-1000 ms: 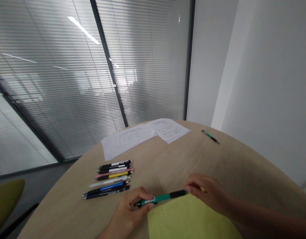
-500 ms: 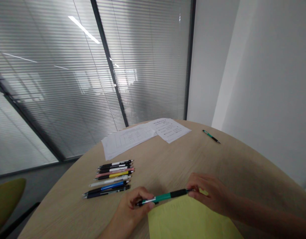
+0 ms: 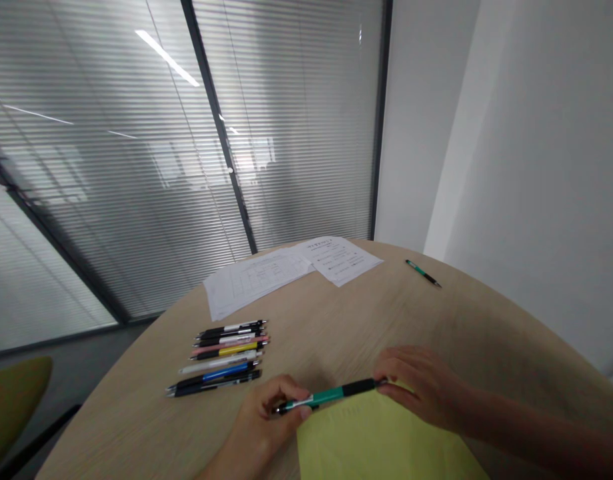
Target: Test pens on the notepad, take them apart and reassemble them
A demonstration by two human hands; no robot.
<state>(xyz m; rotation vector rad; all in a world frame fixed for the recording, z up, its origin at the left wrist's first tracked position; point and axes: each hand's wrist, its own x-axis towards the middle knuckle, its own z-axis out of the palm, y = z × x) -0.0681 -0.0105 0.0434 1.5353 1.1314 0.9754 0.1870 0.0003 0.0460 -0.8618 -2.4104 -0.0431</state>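
A green pen (image 3: 329, 396) with a black grip is held level between my two hands. My left hand (image 3: 271, 413) pinches its clip end, thumb below and fingers above. At the tip end, my right hand (image 3: 411, 387) closes its fingers around the point, which they partly hide. Beneath the pen lies a sheet of yellow paper (image 3: 381, 443), running off the bottom of the view. Left of my left hand, several pens (image 3: 226, 353) lie side by side in a row: black, pink, yellow, white and blue.
The round wooden table (image 3: 346, 320) carries printed white sheets (image 3: 266, 277) at its far edge. Another green pen (image 3: 423, 273) lies at the far right. A yellow-green chair (image 3: 16, 407) stands at the lower left. Glass with blinds and a white wall are beyond.
Both hands stay in nearly the same place on the green pen. The right hand's fingers have shifted very slightly at the tip; nothing else has visibly moved.
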